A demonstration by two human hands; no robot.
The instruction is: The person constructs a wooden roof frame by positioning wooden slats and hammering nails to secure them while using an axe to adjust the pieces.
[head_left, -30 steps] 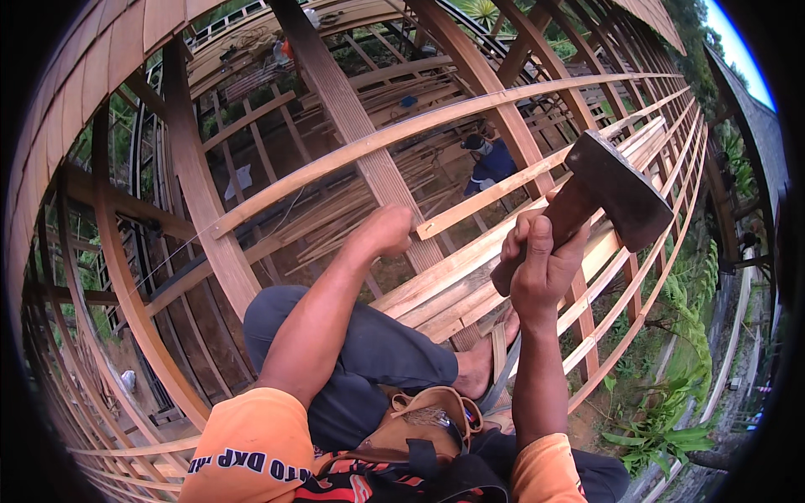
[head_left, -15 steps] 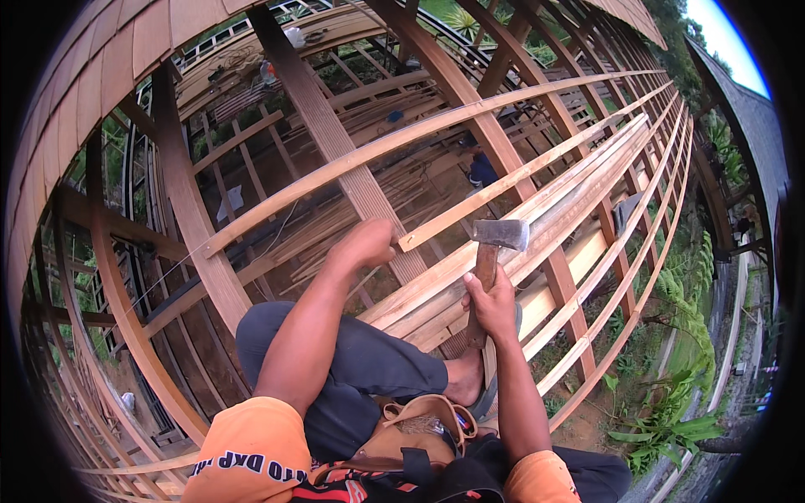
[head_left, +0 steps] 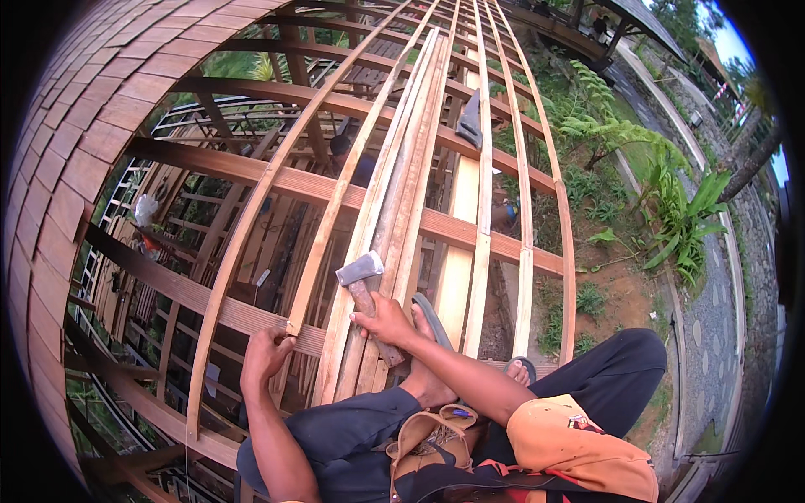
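Observation:
My right hand (head_left: 381, 323) grips the wooden handle of a hatchet (head_left: 360, 268), its steel head raised over a bundle of long wooden strips (head_left: 394, 201). Just left of it, my left hand (head_left: 268, 356) has its fingertips pinched together at the near end of a narrow wooden batten (head_left: 335, 205). That end lies over a broad reddish-brown rafter (head_left: 226, 314). Whatever small thing the left fingers may hold is too small to make out. Both hands are near each other, with the hatchet head a little beyond the left fingertips.
Wooden shingles (head_left: 92, 117) cover the roof at the left. Open gaps between rafters show stacked timber below. A dark handle, perhaps a handsaw's (head_left: 470, 121), lies farther along the battens. My sandalled foot (head_left: 432, 323) rests beside the strips, and a leather tool pouch (head_left: 436, 444) hangs at my waist.
The view has swung toward the right, so the battens run away more steeply. The hatchet has tilted and come closer to my left hand, which remains at the batten's end.

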